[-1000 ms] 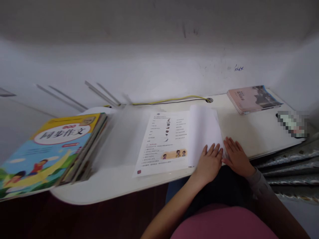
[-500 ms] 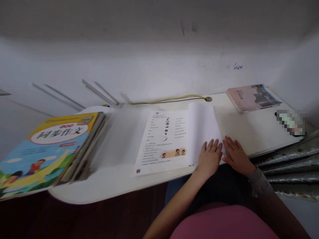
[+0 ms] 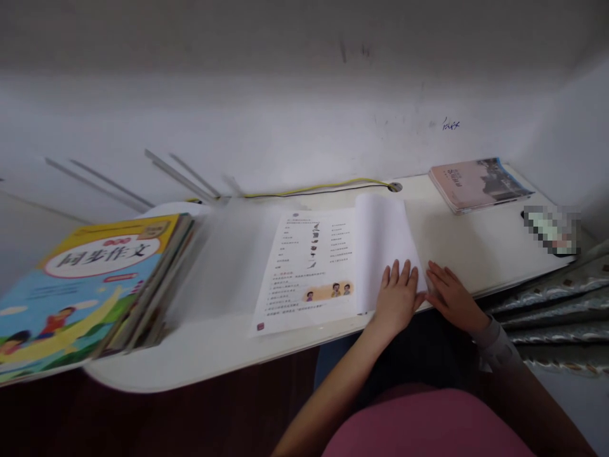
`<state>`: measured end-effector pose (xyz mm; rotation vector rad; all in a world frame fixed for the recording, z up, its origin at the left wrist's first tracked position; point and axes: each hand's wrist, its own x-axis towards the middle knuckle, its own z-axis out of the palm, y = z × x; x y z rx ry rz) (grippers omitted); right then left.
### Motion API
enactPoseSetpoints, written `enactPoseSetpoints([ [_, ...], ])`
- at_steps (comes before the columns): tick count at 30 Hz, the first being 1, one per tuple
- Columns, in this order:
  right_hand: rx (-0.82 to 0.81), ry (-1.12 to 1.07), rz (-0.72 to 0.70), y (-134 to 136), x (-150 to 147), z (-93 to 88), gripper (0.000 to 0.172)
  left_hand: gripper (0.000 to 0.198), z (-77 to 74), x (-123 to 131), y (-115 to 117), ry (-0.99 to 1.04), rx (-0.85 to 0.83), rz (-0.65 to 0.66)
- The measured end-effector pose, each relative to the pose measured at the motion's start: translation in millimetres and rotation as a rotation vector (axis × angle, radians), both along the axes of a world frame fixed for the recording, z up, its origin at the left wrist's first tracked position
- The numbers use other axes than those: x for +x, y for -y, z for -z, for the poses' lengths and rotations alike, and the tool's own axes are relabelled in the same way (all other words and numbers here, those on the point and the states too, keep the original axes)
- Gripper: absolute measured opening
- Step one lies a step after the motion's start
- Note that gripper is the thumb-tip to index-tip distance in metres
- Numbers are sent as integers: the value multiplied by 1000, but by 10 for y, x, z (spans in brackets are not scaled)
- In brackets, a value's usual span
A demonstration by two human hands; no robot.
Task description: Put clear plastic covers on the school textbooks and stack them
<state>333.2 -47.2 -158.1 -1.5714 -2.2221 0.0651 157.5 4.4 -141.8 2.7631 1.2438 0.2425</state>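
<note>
An open workbook (image 3: 309, 266) lies on the white desk (image 3: 480, 251), its left page printed with text and small cartoon figures. Its right page (image 3: 380, 231) is blank white and slightly bowed. My left hand (image 3: 398, 297) lies flat on the lower part of that right page, fingers stretched out. Beside it, my right hand (image 3: 450, 297), in a grey sleeve, rests flat at the page's right edge and on the desk, fingers also stretched. Neither hand holds anything.
A stack of colourful books (image 3: 95, 279) overhangs the desk's left end. A pink book (image 3: 476, 184) lies at the back right, with a dark object (image 3: 549, 230) near the right edge. A yellow cable (image 3: 323, 187) runs along the wall to a desk hole.
Both hands stay flat on the right page; the left hand has crept slightly up it. The view has drifted a little.
</note>
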Motion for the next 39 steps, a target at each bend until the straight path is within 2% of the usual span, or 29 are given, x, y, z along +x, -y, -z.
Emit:
enactPoseSetpoints([
  [7, -24, -221, -3, -5, 9, -32, 47, 52, -21, -6, 2, 46, -3, -68],
  [13, -48, -268, 3, -8, 3, -49, 46, 54, -10, 28, 5, 39, -2, -47],
  [16, -3, -289, 38, -2, 26, -49, 45, 56, 5, 36, 8, 27, 5, -33],
  [20, 84, -174, 183, -1, 112, -9, 44, 51, 8, 3, 20, 11, 45, 3],
  [23, 49, -13, 255, -10, 164, 43, 45, 46, 8, -6, 32, -8, 84, 6],
  [26, 3, 79, 270, -20, 176, 81, 48, 45, 18, 44, 33, -23, 87, 18],
  [30, 1, 88, 263, -20, 170, 97, 51, 47, 33, 154, 52, -26, 54, 7],
  [33, 5, 79, 259, -14, 173, 100, 54, 48, -33, 163, 102, -37, 48, 39],
  [36, 7, 84, 248, -13, 186, 105, 54, 50, -202, 48, 105, -44, 99, 54],
  [39, 21, 96, 266, -27, 203, 111, 54, 52, -377, -139, -3, -83, 141, -78],
])
